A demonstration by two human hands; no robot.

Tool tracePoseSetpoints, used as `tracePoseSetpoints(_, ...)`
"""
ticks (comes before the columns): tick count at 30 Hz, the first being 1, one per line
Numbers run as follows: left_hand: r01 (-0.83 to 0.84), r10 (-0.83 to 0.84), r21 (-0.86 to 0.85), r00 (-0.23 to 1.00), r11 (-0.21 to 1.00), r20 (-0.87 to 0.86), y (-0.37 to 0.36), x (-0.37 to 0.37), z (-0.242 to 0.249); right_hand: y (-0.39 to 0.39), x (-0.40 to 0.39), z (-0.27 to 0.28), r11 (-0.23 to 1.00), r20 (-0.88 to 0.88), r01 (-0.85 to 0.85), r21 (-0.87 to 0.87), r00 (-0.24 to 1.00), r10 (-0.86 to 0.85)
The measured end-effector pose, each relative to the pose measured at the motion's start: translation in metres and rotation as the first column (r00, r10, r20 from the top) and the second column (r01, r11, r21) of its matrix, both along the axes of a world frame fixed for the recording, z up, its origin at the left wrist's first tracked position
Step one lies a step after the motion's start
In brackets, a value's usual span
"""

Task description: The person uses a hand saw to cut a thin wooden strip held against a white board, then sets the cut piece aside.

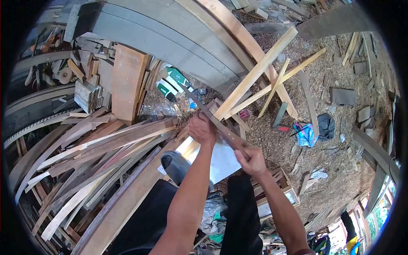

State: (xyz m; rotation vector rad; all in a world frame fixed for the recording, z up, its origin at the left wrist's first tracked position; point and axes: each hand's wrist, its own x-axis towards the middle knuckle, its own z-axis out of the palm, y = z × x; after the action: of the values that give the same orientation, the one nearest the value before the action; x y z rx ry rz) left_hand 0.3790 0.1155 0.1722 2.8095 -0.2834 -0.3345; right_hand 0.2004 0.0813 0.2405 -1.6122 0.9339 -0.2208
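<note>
- left hand (202, 127) closed around upper part of long dark blade (212, 119), near a pale wood strip (255, 72)
- right hand (253, 160) grips blade's lower end
- blade runs diagonally up-left toward green-white bottles (172, 85)
- curved wood slats (97, 148) piled at left
- black shoe (175, 165) on a plank, white sheet (223, 161) just beside it
- floor covered in sawdust (340, 140), offcuts scattered

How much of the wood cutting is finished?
Done: hard to tell; sawdust and shavings cover the ground, so a lot of wood has been worked. In hand: the left hand steadies a pale wooden slat, and the right hand holds a long blade against it. Left: the slat looks uncut; many strips lie piled nearby.
</note>
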Motion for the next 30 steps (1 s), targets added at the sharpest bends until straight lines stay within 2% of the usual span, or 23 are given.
tracePoseSetpoints(1, 0.006, -0.006, 0.005, 1.000, 1.000, 0.005, 0.001, 0.000, 0.001, -0.007, -0.007, -0.007, 0.996, -0.005, -0.085, 0.042, 0.996, 0.085)
tracePoseSetpoints(2, -0.004, 0.005, 0.021, 1.000, 1.000, -0.014, -0.001, 0.000, 0.002, -0.010, -0.008, -0.013, 0.996, 0.004, -0.082, 0.041, 0.997, 0.082)
tracePoseSetpoints(4, -0.007, 0.008, 0.052, 1.000, 0.999, -0.026, 0.001, 0.001, 0.002, -0.008, -0.004, -0.014, 0.993, 0.129, -0.081, -0.091, 0.987, 0.093)
tracePoseSetpoints(6, -0.040, 0.043, 0.080, 0.998, 0.996, -0.041, -0.001, 0.002, 0.001, -0.004, 0.000, 0.010, 0.993, 0.085, -0.084, -0.081, 0.992, 0.091)
tracePoseSetpoints(8, -0.030, 0.036, 0.102, 0.998, 0.994, -0.056, -0.001, 0.000, 0.002, -0.004, 0.000, 0.049, 1.000, -0.130, -0.003, 0.016, 0.992, 0.005)
tracePoseSetpoints(9, -0.037, 0.040, 0.096, 0.999, 0.995, -0.026, 0.003, -0.001, -0.006, -0.005, -0.009, 0.064, 0.997, -0.207, -0.026, 0.067, 0.978, 0.039)
tracePoseSetpoints(13, -0.030, 0.029, 0.048, 0.999, 0.998, 0.023, -0.002, -0.006, -0.006, -0.007, -0.034, 0.100, 0.998, -0.324, -0.027, 0.056, 0.945, 0.044)
tracePoseSetpoints(15, -0.039, 0.038, 0.034, 0.999, 0.999, 0.027, 0.003, -0.003, -0.006, -0.007, -0.048, 0.124, 0.989, -0.379, 0.000, 0.148, 0.924, 0.057)
tracePoseSetpoints(18, -0.030, 0.029, 0.023, 0.999, 0.999, 0.015, -0.003, -0.005, -0.004, -0.012, -0.041, 0.147, 0.983, -0.485, -0.041, 0.180, 0.866, 0.125)
tracePoseSetpoints(19, -0.018, 0.018, -0.003, 1.000, 1.000, 0.019, -0.002, -0.005, -0.002, -0.015, -0.034, 0.149, 0.986, -0.501, -0.005, 0.164, 0.861, 0.087)
tracePoseSetpoints(21, -0.017, 0.017, -0.020, 1.000, 1.000, 0.013, 0.000, -0.005, -0.002, -0.010, -0.026, 0.133, 0.995, -0.472, 0.000, 0.100, 0.880, 0.047)
tracePoseSetpoints(23, 0.018, -0.018, -0.005, 0.997, 1.000, 0.069, -0.001, -0.006, 0.001, -0.011, 0.022, 0.095, 0.999, -0.416, 0.015, -0.029, 0.909, -0.026)
tracePoseSetpoints(25, 0.009, -0.007, -0.040, 0.999, 0.999, 0.048, -0.001, -0.001, -0.004, -0.013, 0.050, 0.067, 0.998, -0.386, -0.059, -0.025, 0.921, 0.045)
tracePoseSetpoints(30, 0.006, -0.007, -0.016, 0.999, 1.000, -0.051, 0.002, 0.002, -0.003, -0.012, 0.035, 0.057, 0.999, -0.354, -0.047, 0.012, 0.934, 0.048)
